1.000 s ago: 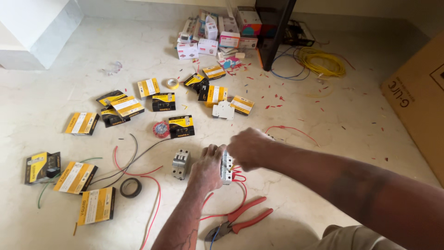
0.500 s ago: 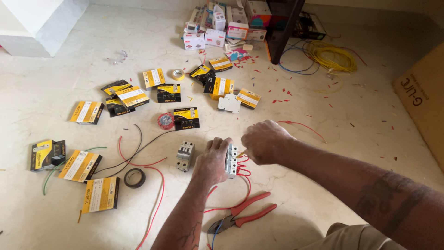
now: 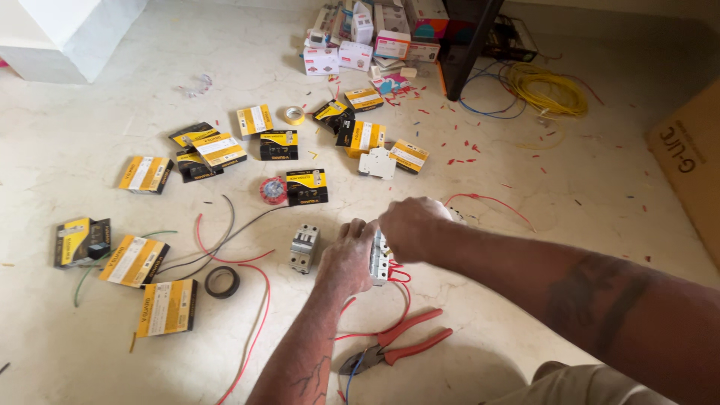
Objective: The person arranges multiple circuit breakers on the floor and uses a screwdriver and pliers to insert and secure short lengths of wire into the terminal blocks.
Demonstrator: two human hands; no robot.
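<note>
A small white and grey plastic breaker block [image 3: 379,259] with red wires [image 3: 396,274] at its lower end sits on the pale stone floor [image 3: 525,187], right between the two hands. The left hand [image 3: 346,256] is wrapped around its left side and holds it tight. The right hand [image 3: 412,225] is curled over the top of it, fingers bent and close together, pressing on the block or on something small there. What the fingertips pinch is hidden, so I cannot tell.

The work looks partly done, as I judge it. Some red wires already sit in the block and loop out below it. Lots of tiny red wire bits [image 3: 457,150] lie on the floor, so wire has been cut and stripped. A second grey breaker block [image 3: 304,247] stands just left of the left hand with no wire in it. Many yellow and black cardboard boxes [image 3: 217,150] lie spread about, most of them shut, so plenty seems left.

Red-handled pliers [image 3: 397,346] lie on the floor near the person's arms, not in a hand. A roll of black tape [image 3: 222,282] rests by a long red wire [image 3: 259,315]. A roll of red tape [image 3: 273,190] sits next to a black box. Far off are a coil of yellow wire [image 3: 551,90] and a heap of white and pink boxes [image 3: 360,45].
</note>
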